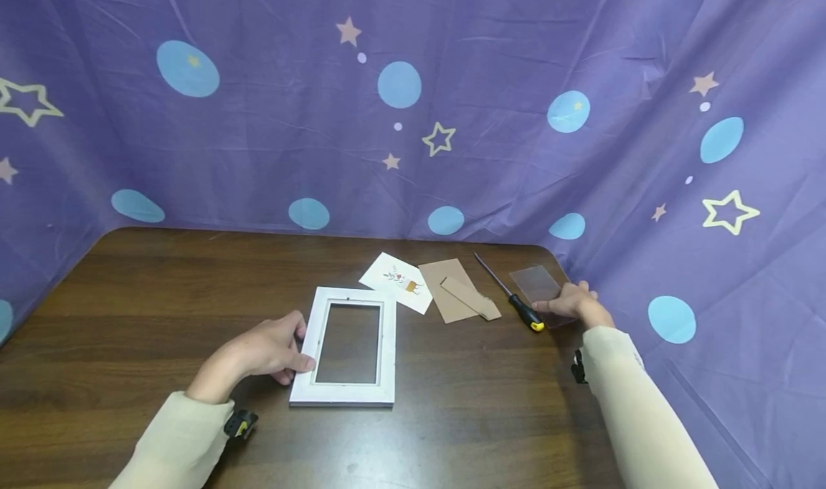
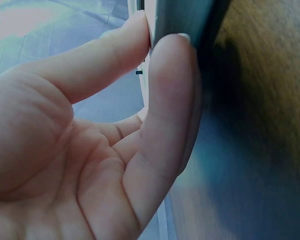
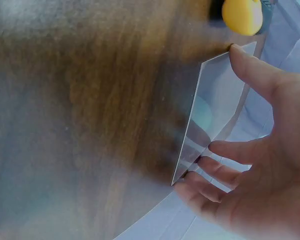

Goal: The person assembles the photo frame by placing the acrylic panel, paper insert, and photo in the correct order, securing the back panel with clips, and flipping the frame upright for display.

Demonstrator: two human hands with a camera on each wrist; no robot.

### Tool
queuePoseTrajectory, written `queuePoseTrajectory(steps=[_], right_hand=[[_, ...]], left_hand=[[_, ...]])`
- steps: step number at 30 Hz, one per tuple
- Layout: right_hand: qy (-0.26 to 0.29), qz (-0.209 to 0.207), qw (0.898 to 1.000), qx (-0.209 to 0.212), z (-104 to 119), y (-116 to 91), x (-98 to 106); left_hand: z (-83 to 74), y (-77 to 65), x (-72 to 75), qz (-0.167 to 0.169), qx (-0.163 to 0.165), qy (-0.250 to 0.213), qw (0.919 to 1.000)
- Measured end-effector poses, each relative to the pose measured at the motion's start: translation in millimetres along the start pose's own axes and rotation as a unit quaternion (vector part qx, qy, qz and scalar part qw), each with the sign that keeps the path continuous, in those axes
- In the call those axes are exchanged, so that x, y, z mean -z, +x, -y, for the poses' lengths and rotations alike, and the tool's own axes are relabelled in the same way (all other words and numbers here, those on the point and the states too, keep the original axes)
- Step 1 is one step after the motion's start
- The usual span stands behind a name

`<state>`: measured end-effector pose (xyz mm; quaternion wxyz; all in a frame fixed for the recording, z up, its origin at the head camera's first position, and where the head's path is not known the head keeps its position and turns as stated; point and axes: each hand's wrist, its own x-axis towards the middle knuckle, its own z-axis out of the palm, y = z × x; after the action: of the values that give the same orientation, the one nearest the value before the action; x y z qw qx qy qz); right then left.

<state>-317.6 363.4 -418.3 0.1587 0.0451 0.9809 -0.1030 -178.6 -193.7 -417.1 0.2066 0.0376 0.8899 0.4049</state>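
My left hand pinches the left side of a white picture frame, which lies on the table with an open centre. In the left wrist view, thumb and fingers meet on the two sides of the frame's edge. On the far right, my right hand spans a clear rectangular sheet. The right wrist view has the thumb at one edge of this sheet and the fingertips along the opposite edge. The sheet lies flat or nearly so at the table's border.
A screwdriver with a black and yellow handle lies just left of the sheet. Between it and the frame are brown cardboard, a narrower cardboard strip on top, and a white printed card. A purple curtain borders the wooden table.
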Motion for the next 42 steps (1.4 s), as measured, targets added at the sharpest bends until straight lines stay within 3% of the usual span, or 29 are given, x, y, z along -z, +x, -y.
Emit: queuePoseTrajectory(steps=[9, 14, 24, 34, 42], right_hand=[[-0.086, -0.030, 0.994, 0.057, 5, 5, -6], [-0.119, -0.034, 0.990, 0.067, 9, 7, -9], [-0.121, -0.059, 0.988, 0.070, 18, 16, -16], [-0.099, -0.115, 0.984, 0.089, 21, 12, -8], [-0.102, -0.206, 0.963, 0.141, 26, 0, 8]], left_hand=[[0.7, -0.1, 0.6, 0.004, -0.008, -0.003, 1.0000], [0.7, 0.0, 0.1, 0.004, -0.004, -0.003, 1.0000], [0.5, -0.1, 0.0, 0.000, -0.001, 0.007, 1.0000], [0.0, 0.5, 2.0, 0.006, -0.001, 0.005, 1.0000], [0.1, 0.5, 2.7, 0.007, -0.001, 0.003, 1.0000]])
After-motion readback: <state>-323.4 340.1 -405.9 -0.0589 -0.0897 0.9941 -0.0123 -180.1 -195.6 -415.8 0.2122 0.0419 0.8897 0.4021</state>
